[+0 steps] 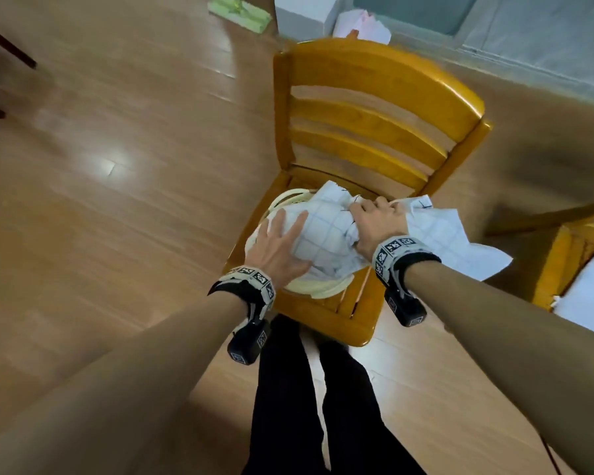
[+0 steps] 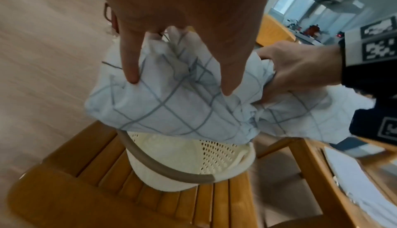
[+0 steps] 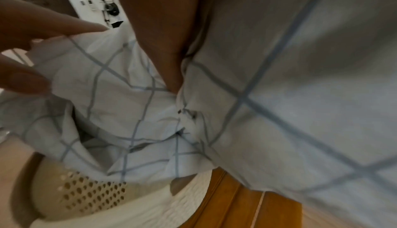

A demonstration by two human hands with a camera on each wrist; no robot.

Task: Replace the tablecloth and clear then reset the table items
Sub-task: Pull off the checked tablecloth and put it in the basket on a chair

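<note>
A crumpled white tablecloth [image 1: 326, 228] with a thin blue grid bulges out of a cream perforated basket [image 1: 318, 289] on the seat of a yellow wooden chair [image 1: 374, 108]. My left hand [image 1: 278, 241] lies flat on the cloth's left side, fingers straight and spread, pressing it down. My right hand [image 1: 378, 217] grips a bunch of the cloth at the right; a loose flap [image 1: 460, 241] spills over the chair's right edge. In the left wrist view the cloth [image 2: 171, 106] overhangs the basket [image 2: 193, 157] with its brown handle down. The right wrist view shows cloth [image 3: 279, 95] filling the frame above the basket [image 3: 96, 194].
Wooden floor [image 1: 117, 166] surrounds the chair. A second yellow chair [image 1: 563, 262] with white cloth on it stands at the right. A green mop head [image 1: 239, 10] and a white box [image 1: 306, 15] lie at the back. My dark trouser legs [image 1: 306, 406] stand before the chair.
</note>
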